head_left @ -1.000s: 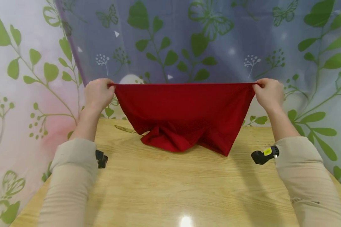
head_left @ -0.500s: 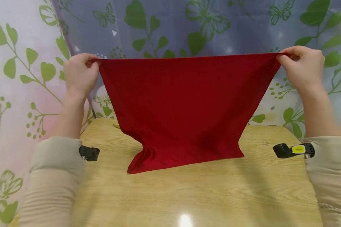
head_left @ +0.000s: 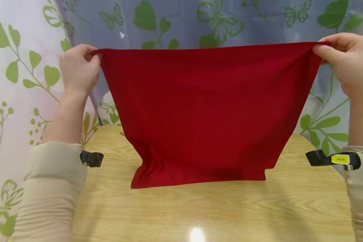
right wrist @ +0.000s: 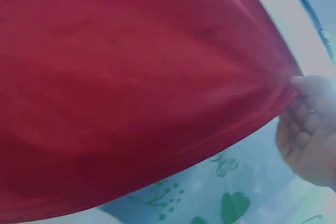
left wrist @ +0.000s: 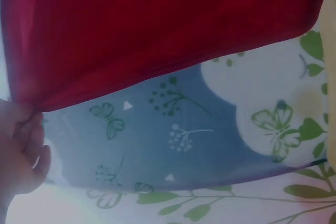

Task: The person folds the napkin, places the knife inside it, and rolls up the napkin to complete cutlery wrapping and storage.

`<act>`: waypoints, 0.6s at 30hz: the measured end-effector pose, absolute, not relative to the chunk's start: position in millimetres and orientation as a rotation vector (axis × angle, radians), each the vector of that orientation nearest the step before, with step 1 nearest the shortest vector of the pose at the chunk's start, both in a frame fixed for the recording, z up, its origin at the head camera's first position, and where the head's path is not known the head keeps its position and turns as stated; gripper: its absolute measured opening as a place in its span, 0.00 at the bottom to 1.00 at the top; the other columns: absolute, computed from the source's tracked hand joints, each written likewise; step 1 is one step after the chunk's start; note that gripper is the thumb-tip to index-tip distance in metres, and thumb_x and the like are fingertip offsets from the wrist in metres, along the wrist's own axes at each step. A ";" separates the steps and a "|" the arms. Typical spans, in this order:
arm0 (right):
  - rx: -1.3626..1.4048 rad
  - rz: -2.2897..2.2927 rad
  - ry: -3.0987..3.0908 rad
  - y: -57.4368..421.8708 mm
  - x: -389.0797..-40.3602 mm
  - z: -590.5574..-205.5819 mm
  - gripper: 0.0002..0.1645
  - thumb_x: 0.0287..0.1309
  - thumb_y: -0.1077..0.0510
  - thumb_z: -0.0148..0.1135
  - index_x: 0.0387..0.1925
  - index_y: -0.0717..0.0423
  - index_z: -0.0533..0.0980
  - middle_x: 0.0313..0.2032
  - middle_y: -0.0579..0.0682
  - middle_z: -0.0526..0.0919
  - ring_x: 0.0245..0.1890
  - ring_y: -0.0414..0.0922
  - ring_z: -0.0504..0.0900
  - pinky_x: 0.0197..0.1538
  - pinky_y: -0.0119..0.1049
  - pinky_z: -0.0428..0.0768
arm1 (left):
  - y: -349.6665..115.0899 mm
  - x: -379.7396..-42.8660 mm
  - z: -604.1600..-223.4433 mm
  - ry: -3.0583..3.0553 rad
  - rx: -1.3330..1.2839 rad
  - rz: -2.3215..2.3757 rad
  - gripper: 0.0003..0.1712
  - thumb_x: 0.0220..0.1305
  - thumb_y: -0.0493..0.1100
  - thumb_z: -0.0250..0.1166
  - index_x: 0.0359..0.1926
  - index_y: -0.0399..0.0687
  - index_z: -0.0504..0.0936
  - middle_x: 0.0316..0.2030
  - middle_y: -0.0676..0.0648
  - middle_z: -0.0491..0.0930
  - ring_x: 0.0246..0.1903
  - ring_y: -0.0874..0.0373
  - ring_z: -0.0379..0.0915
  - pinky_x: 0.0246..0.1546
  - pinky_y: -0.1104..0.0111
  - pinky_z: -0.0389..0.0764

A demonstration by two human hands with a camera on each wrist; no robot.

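Observation:
A plain red cloth (head_left: 199,114) hangs stretched between both hands, its upper edge nearly straight and a little higher at the right. My left hand (head_left: 81,69) pinches the upper left corner between thumb and fingers; the left wrist view shows that hand (left wrist: 23,148) at the cloth's corner too. At the upper right corner my right hand (head_left: 351,62) pinches the cloth, thumb toward me, as the right wrist view of the hand (right wrist: 310,129) confirms. The cloth's lower edge reaches the table, with folds bunched at the lower left.
Under the cloth is a light wood-grain table (head_left: 181,211). A patterned curtain (head_left: 115,20) with leaves and butterflies stands behind and to the sides. A small part of a thin, dark-edged item (head_left: 122,134) shows beside the cloth's left edge; the rest is hidden.
Both hands have risen and moved apart, the right one farther to the right. Between them the cloth has been lifted and spread out, and its lower part has unfolded toward me.

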State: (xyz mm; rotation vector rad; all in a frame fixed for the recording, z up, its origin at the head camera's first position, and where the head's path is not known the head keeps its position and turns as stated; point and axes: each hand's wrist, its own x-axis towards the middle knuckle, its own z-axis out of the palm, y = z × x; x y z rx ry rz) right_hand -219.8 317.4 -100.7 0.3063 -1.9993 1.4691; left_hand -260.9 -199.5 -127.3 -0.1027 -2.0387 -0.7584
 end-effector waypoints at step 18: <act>0.219 0.977 -3.030 338.4 -276.6 -223.1 0.28 0.65 0.50 0.50 0.52 0.74 0.68 0.42 0.64 0.74 0.46 0.58 0.70 0.44 0.47 0.77 | -193.5 -300.2 -234.0 -2.772 -0.036 -1.207 0.21 0.64 0.38 0.52 0.55 0.30 0.71 0.57 0.31 0.67 0.57 0.38 0.62 0.54 0.50 0.65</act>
